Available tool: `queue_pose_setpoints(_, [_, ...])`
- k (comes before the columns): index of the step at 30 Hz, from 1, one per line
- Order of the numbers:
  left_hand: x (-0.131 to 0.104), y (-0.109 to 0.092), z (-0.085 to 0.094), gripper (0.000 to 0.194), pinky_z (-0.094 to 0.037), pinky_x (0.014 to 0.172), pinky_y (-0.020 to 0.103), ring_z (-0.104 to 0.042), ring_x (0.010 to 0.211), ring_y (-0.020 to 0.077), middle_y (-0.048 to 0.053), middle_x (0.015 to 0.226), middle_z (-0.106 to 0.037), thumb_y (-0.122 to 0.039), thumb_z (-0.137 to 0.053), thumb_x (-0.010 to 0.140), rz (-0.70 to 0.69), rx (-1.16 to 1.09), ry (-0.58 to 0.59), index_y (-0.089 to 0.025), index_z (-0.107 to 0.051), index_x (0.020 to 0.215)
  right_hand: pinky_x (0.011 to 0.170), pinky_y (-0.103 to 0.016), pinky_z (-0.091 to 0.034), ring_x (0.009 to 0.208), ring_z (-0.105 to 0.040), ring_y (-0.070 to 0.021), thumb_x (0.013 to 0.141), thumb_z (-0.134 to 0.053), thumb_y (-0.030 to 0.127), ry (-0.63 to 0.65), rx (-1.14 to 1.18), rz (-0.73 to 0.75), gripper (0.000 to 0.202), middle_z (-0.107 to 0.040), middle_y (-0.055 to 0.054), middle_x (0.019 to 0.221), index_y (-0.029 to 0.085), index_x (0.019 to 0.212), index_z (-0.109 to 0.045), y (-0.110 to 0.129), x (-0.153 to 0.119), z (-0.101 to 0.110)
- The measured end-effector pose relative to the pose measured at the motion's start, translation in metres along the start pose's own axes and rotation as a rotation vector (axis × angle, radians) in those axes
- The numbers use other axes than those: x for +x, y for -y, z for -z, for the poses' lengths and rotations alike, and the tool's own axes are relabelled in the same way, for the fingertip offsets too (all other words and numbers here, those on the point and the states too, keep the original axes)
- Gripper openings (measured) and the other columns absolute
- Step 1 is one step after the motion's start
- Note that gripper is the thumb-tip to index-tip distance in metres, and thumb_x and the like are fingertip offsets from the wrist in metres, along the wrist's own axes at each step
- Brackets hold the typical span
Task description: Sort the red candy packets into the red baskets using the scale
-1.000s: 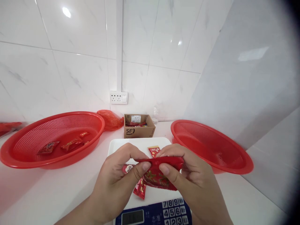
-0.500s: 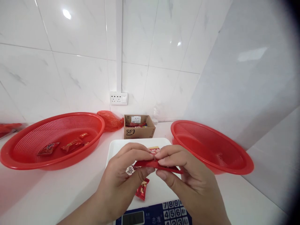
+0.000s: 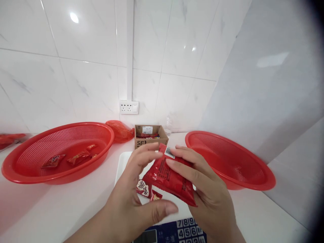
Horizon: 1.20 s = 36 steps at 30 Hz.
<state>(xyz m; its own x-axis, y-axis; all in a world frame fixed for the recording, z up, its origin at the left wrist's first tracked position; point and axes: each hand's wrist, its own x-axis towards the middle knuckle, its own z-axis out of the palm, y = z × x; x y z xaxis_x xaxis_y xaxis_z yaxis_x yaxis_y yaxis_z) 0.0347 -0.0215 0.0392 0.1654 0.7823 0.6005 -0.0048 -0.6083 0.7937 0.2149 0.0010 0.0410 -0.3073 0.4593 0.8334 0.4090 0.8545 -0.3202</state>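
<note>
My right hand (image 3: 212, 189) holds a red packet (image 3: 169, 175) with a white barcode label, its fingers over the top and the thumb hidden beneath. On the packet's left side, my left hand (image 3: 134, 195) has its thumb and fingers spread, the fingertips close to the packet's upper edge. Both hands are above a white scale tray (image 3: 123, 165). On that tray lie a dark red packet with a pale printed patch (image 3: 143, 187) and a small red wrapped piece (image 3: 156, 195). The blue keypad panel (image 3: 174, 232) of the scale shows at the bottom, partly covered by my hands.
A red basket (image 3: 60, 175) with several small packets stands left, another red basket (image 3: 227, 158) right. Behind the tray are a cardboard box (image 3: 152, 141) with packets, a red plastic bag (image 3: 120, 131) and a clear bottle (image 3: 168, 125). A bagged red item (image 3: 10, 139) lies far left.
The red packet has turned from edge-on to show its broad labelled face. My left hand has opened away from it, while my right hand keeps its hold.
</note>
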Motion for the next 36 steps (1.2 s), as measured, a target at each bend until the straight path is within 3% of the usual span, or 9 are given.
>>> queue_pose_setpoints(2, [0.000, 0.000, 0.001, 0.070, -0.044, 0.101, 0.039, -0.039, 0.130, 0.0285, 0.006, 0.144, -0.037, -0.050, -0.069, 0.074, 0.087, -0.108, 0.008, -0.040, -0.037, 0.136, 0.097, -0.050, -0.048, 0.125, -0.047, -0.0272, 0.081, -0.056, 0.002, -0.040, -0.048, 0.032, 0.056, -0.056, -0.004, 0.128, 0.037, 0.124, -0.058, 0.000, 0.001, 0.000])
queue_pose_setpoints(4, [0.001, 0.000, 0.001, 0.068, -0.049, 0.093, 0.040, -0.050, 0.119, 0.0276, 0.010, 0.134, -0.048, -0.056, -0.058, 0.081, 0.202, -0.210, 0.025, -0.037, -0.030, 0.140, 0.098, -0.051, -0.046, 0.126, -0.045, -0.0278, 0.080, -0.056, 0.001, -0.053, -0.086, 0.068, 0.057, -0.056, -0.005, 0.128, 0.036, 0.125, -0.058, 0.000, 0.002, -0.001])
queue_pose_setpoints(9, [0.007, 0.000, -0.002, 0.053, -0.054, 0.070, 0.030, -0.066, 0.075, 0.0161, 0.004, 0.092, -0.068, -0.034, -0.060, 0.088, 0.387, -0.508, 0.100, -0.030, -0.036, 0.134, 0.103, -0.051, -0.043, 0.130, -0.040, -0.0259, 0.084, -0.052, 0.004, -0.012, -0.101, 0.109, 0.054, -0.051, -0.003, 0.132, 0.037, 0.126, -0.055, 0.000, 0.003, -0.003])
queue_pose_setpoints(14, [0.006, -0.001, -0.005, 0.055, -0.054, 0.079, 0.031, -0.067, 0.085, 0.0172, 0.002, 0.095, -0.070, -0.024, -0.064, 0.086, 0.309, -0.568, 0.043, -0.034, -0.039, 0.134, 0.103, -0.048, -0.043, 0.135, -0.035, -0.0236, 0.090, -0.047, 0.011, -0.148, 0.032, -0.164, 0.058, -0.035, -0.001, 0.147, 0.041, 0.139, -0.037, 0.003, -0.001, -0.007])
queue_pose_setpoints(18, [0.003, 0.001, -0.006, 0.057, -0.055, 0.081, 0.031, -0.067, 0.091, 0.0179, 0.001, 0.100, -0.071, -0.023, -0.065, 0.085, 0.285, -0.541, 0.006, -0.038, -0.040, 0.134, 0.087, -0.040, -0.055, 0.115, -0.057, -0.0221, 0.095, -0.046, 0.030, -0.270, 0.340, -0.398, 0.035, -0.058, -0.005, 0.129, 0.036, 0.129, -0.051, 0.005, 0.001, -0.003])
queue_pose_setpoints(21, [0.002, 0.003, -0.008, 0.057, -0.054, 0.083, 0.032, -0.066, 0.094, 0.0175, 0.000, 0.101, -0.071, -0.023, -0.065, 0.086, 0.293, -0.529, 0.001, -0.038, -0.038, 0.134, 0.074, -0.036, -0.057, 0.095, -0.066, -0.0224, 0.091, -0.048, 0.047, -0.101, 0.516, -0.462, 0.032, -0.069, -0.006, 0.108, 0.029, 0.112, -0.064, 0.005, 0.004, 0.003])
queue_pose_setpoints(24, [0.003, 0.004, -0.010, 0.058, -0.053, 0.081, 0.031, -0.065, 0.096, 0.0186, 0.001, 0.103, -0.070, -0.025, -0.064, 0.086, 0.331, -0.521, 0.026, -0.036, -0.036, 0.136, 0.066, -0.033, -0.056, 0.079, -0.066, -0.0209, 0.083, -0.059, 0.051, 0.064, 0.540, -0.562, 0.034, -0.072, -0.006, 0.093, 0.025, 0.102, -0.069, 0.009, 0.007, 0.006])
queue_pose_setpoints(30, [0.004, 0.003, -0.008, 0.050, -0.050, 0.080, 0.032, -0.060, 0.095, 0.0189, 0.004, 0.107, -0.066, -0.034, -0.062, 0.087, 0.384, -0.427, 0.059, -0.033, -0.040, 0.132, 0.061, -0.028, -0.052, 0.069, -0.063, -0.0175, 0.083, -0.060, 0.045, 0.111, 0.440, -0.651, 0.024, -0.069, -0.004, 0.079, 0.022, 0.085, -0.067, 0.017, 0.010, 0.007])
queue_pose_setpoints(36, [0.005, 0.003, -0.006, 0.042, -0.049, 0.079, 0.033, -0.056, 0.088, 0.0176, 0.001, 0.092, -0.061, -0.033, -0.062, 0.087, 0.363, -0.357, 0.019, -0.033, -0.044, 0.125, 0.061, -0.028, -0.049, 0.070, -0.061, -0.0178, 0.084, -0.058, 0.044, 0.153, 0.445, -0.652, 0.021, -0.068, -0.002, 0.078, 0.024, 0.084, -0.066, 0.016, 0.010, 0.008])
